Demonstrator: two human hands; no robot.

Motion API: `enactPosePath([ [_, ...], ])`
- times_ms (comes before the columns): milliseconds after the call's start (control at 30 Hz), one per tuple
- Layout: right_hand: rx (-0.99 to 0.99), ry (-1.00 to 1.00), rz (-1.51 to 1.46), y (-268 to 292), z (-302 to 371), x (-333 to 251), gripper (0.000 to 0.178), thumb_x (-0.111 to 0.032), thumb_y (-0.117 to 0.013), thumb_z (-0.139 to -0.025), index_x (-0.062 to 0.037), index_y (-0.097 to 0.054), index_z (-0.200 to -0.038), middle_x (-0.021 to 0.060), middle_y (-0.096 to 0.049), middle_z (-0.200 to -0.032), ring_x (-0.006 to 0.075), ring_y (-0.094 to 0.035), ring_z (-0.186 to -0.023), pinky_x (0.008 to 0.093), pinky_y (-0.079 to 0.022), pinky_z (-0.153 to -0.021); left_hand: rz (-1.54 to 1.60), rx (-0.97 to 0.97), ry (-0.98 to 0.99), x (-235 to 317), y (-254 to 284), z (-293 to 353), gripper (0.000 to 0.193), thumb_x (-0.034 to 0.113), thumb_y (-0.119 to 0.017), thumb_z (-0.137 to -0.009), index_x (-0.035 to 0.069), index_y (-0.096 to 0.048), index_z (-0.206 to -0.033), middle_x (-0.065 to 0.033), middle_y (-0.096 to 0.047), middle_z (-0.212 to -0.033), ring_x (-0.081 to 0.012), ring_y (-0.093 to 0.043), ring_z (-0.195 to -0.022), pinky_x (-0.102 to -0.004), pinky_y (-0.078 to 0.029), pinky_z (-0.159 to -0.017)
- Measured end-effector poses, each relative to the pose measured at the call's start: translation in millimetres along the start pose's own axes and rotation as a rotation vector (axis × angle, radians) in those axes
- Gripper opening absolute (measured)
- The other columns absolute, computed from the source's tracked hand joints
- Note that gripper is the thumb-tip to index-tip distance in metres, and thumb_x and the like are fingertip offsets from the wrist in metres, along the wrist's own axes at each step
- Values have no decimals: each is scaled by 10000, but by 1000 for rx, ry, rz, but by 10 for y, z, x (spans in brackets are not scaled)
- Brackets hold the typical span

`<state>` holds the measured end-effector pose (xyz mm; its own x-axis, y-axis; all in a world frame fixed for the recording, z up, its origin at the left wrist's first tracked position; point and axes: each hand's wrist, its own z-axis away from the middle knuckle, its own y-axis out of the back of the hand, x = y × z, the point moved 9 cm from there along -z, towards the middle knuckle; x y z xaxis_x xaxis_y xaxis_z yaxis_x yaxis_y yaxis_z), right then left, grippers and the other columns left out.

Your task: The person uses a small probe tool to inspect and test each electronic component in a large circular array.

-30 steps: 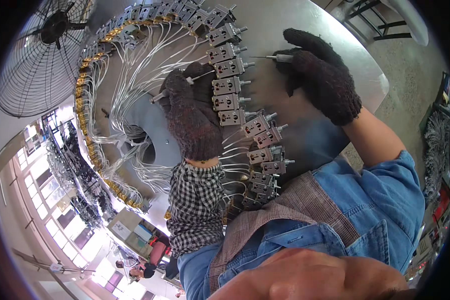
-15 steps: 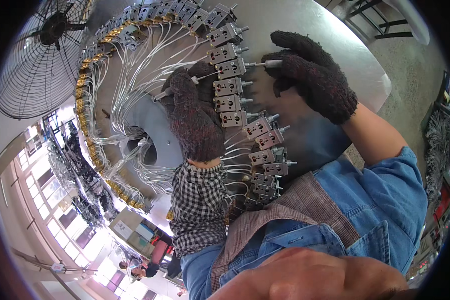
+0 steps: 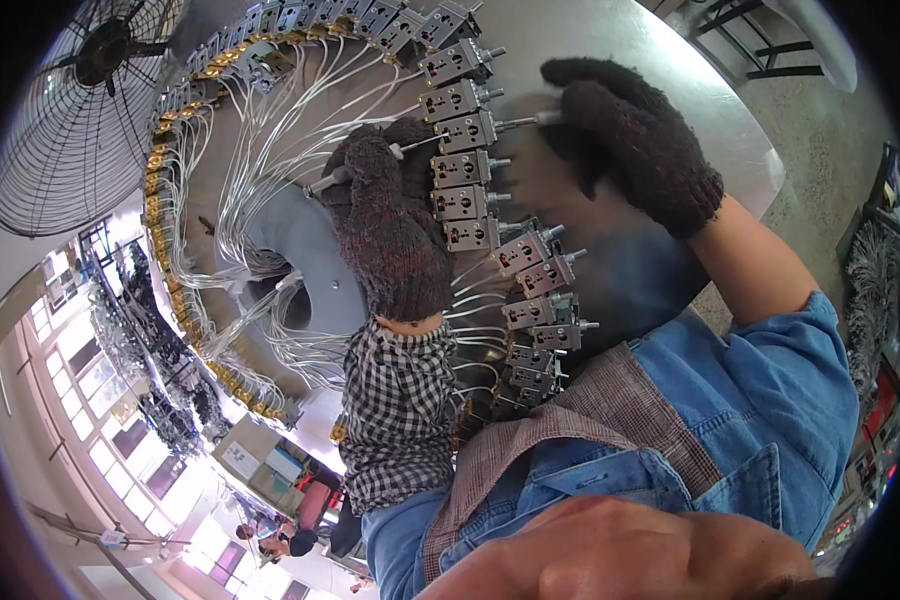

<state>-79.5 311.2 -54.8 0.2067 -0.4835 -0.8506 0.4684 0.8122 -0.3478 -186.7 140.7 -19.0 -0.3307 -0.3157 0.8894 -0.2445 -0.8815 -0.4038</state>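
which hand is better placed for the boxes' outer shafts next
Likely right: the dark-gloved right hand holds a slim grey tool at a silver shaft; the dark-gloved left hand is across the grey rectangular metal boxes from it.

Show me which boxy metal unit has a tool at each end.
The boxy metal unit lying between the left hand and the right hand: each hand's tool reaches one of its ends; no tool reaches its neighbours.
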Motion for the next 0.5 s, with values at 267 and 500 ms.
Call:
enactPosePath([
  [267, 20, 5, 93, -21, 48, 10, 419, -343, -555, -847, -38, -538, -1134, 74, -598, -769, 124, -562, -647, 246, -446, -481, 38, 18, 32, -2, 48, 0, 191, 171, -569, -865, 32, -482, -964, -136, -591, -916, -249, -610, -828, -352, -567, -651],
  [500, 55, 15, 215, -20, 24, -39, 348, -262, -561, -848, -43, -557, -1118, 114, -583, -900, 115, -556, -702, 253, -484, -583, 62, 23, -15, 11, 137, -26, 174, 147, -560, -867, 28, -501, -980, -143, -595, -929, -256, -611, -838, -361, -562, -677],
])
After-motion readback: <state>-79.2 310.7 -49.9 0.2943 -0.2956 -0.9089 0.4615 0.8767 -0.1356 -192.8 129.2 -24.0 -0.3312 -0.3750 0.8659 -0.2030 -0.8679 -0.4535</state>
